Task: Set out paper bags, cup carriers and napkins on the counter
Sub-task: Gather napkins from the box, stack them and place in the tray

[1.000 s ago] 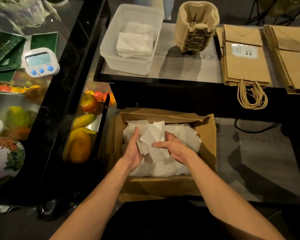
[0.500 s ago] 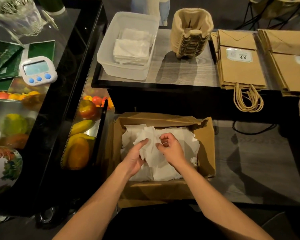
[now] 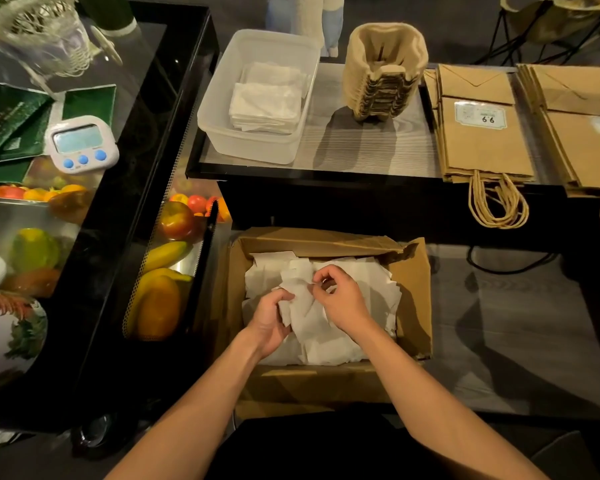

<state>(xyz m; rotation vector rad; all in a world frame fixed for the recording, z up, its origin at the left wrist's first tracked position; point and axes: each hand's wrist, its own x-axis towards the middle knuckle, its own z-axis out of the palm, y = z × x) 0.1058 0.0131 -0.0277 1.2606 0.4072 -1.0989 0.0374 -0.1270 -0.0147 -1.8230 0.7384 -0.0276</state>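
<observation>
An open cardboard box [image 3: 411, 289] on the floor holds a loose pile of white napkins [image 3: 326, 341]. Both my hands are inside it. My left hand [image 3: 269, 318] grips a bunch of napkins from the left, fingers curled round them. My right hand [image 3: 340, 299] pinches the same bunch from the right with curled fingers. On the counter above stand a clear plastic tub [image 3: 222, 109] with folded napkins [image 3: 267, 102], a stack of pulp cup carriers [image 3: 383, 69], and two piles of brown paper bags [image 3: 482, 147] [image 3: 582, 133] with twine handles hanging over the edge.
A black glass display case [image 3: 125, 216] with fruit stands at the left. On its top sit a white digital timer [image 3: 80, 143], green cards and a glass jar [image 3: 42, 39]. A black cable [image 3: 510, 268] lies on the grey floor right of the box.
My hands have closed in on the napkin bunch and gathered it tighter; the left fingers went from straight to curled. The camera has shifted slightly.
</observation>
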